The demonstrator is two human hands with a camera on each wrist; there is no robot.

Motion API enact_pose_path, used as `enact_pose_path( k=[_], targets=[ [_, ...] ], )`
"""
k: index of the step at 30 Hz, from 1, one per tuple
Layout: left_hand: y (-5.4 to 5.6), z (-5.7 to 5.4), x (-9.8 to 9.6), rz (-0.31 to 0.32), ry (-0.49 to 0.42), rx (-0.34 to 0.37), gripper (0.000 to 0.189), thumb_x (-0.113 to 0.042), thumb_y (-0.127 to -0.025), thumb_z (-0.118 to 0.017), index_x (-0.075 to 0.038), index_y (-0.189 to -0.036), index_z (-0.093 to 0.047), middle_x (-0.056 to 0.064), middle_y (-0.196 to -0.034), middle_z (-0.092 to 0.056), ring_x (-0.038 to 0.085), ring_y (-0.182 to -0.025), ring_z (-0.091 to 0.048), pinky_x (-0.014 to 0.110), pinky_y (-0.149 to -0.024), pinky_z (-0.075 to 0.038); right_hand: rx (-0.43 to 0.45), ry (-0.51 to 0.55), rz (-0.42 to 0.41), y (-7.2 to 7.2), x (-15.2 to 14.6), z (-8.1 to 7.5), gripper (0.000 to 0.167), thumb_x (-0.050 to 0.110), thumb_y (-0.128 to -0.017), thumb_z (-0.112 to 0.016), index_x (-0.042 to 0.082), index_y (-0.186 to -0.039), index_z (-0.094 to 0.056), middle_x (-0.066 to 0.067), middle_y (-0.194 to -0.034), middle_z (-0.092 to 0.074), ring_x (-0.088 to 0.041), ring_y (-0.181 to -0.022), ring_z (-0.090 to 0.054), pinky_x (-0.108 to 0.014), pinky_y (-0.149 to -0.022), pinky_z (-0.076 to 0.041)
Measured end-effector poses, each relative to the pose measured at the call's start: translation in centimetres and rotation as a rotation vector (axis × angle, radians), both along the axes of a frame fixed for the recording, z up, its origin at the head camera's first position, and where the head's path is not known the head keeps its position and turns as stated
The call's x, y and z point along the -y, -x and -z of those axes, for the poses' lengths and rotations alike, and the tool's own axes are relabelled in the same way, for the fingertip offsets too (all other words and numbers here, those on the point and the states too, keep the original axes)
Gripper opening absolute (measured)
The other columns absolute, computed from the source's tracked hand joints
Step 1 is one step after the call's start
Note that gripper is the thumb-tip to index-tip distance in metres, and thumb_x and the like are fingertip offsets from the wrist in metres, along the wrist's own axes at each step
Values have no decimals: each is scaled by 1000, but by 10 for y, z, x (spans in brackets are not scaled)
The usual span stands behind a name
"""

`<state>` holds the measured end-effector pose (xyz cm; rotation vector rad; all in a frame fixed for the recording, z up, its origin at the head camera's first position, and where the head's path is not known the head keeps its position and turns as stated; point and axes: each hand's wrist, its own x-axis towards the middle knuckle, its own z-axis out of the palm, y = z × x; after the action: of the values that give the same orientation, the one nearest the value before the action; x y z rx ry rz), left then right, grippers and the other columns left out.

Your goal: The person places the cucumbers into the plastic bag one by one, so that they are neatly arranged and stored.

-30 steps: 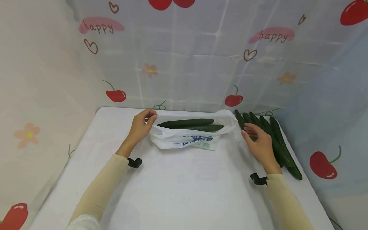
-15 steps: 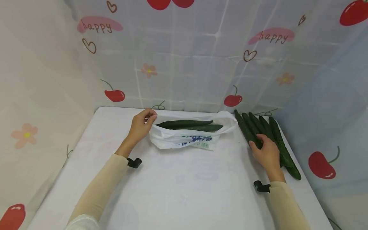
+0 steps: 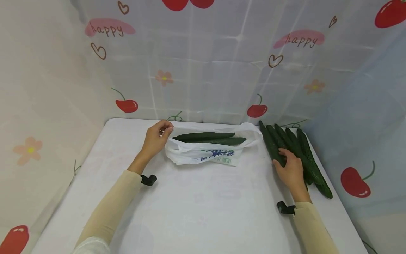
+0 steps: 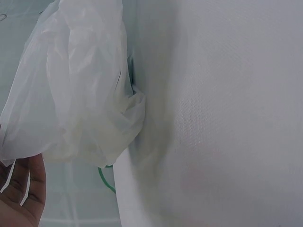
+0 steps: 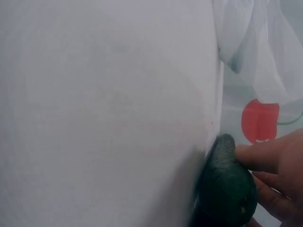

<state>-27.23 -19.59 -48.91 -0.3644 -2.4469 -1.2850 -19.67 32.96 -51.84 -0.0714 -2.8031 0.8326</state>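
Note:
My left hand pinches the left rim of a white plastic bag, which lies on its side with its mouth spread. Two dark green cucumbers show inside it. In the left wrist view, fingertips sit at the edge of the crinkled bag. On the right, my right hand grips the leftmost cucumber of a row, thumb on its left and fingers over its right side. The right wrist view shows that cucumber end-on against the fingers; its lower part is hidden by the hand from above.
Several more cucumbers lie side by side along the right edge of the white table. A patterned curtain with cherries and flowers hangs right behind the table's back edge and continues on both sides.
My right hand has moved from beside the bag's right end down onto the leftmost cucumber, its fingers now around it. My left hand and the bag have stayed in place.

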Motion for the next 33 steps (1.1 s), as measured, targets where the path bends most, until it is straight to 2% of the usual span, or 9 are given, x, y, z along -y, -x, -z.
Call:
enact_pose_path(
  k=[5, 11, 18, 28, 29, 30, 31, 32, 33],
  targets=[
    [-1, -1, 1, -5, 3, -10, 13, -21, -109, -65, -12, -115, -72, 9, -108, -75, 23, -102, -69, 26, -83, -52, 73, 8, -34, 2, 0, 2, 66, 12, -101, -72, 2, -160, -44, -33, -161, -42, -57, -146, -44, -77, -114, -38],
    [-1, -1, 1, -2, 6, -15, 14, -22, -109, -65, -12, -115, -71, 9, -107, -75, 23, -102, -69, 26, -83, -52, 168, 1, -62, 2, 3, 0, 73, 12, -101, -71, 1, -164, -35, -38, -164, -38, -61, -149, -39, -78, -116, -35],
    [-2, 0, 2, -8, 2, -5, 13, -24, -109, -65, -14, -115, -72, 7, -108, -75, 22, -103, -69, 27, -84, -52, 138, 18, -63, 3, 7, 4, 68, 9, -103, -66, 2, -164, -34, -37, -164, -38, -60, -150, -38, -77, -119, -34],
    [-2, 3, 3, 2, 17, -10, 14, -25, -109, -66, -14, -115, -71, 6, -107, -75, 21, -102, -70, 25, -84, -52, 112, 74, -11, 0, 6, 6, 65, 11, -104, -63, 5, -164, -39, -35, -164, -42, -61, -148, -41, -77, -115, -37],
    [-3, 2, 2, 3, 15, -9, 14, -25, -109, -66, -14, -115, -72, 6, -107, -75, 21, -102, -70, 25, -84, -52, 101, 81, -2, -1, 6, 6, 64, 11, -104, -64, 6, -164, -41, -36, -161, -45, -61, -144, -45, -77, -113, -40],
    [-3, 2, 2, 6, 12, -9, 14, -25, -109, -66, -14, -115, -72, 6, -107, -75, 21, -102, -70, 26, -84, -52, 93, 86, 9, -1, 6, 6, 63, 12, -104, -64, 7, -163, -42, -37, -150, -56, -60, -130, -56, -74, -107, -46],
    [-3, 1, 2, 8, 9, -7, 14, -25, -109, -66, -14, -115, -72, 6, -107, -75, 21, -102, -70, 26, -84, -53, 88, 90, 19, -1, 5, 5, 62, 12, -104, -64, 8, -163, -44, -38, -135, -65, -57, -111, -65, -70, -97, -53],
    [-4, 1, 2, 12, 5, -5, 15, -26, -109, -66, -14, -115, -72, 6, -107, -75, 21, -102, -70, 26, -85, -53, 82, 92, 29, -2, 5, 4, 62, 13, -104, -65, 9, -162, -45, -38, -118, -70, -52, -88, -66, -65, -87, -56],
    [-4, 0, 1, 15, 5, -4, 15, -26, -109, -66, -14, -116, -72, 6, -107, -75, 22, -103, -70, 27, -85, -53, 77, 95, 37, -2, 4, 3, 61, 14, -104, -65, 10, -162, -47, -38, -99, -71, -44, -68, -61, -59, -74, -57]
  ],
)
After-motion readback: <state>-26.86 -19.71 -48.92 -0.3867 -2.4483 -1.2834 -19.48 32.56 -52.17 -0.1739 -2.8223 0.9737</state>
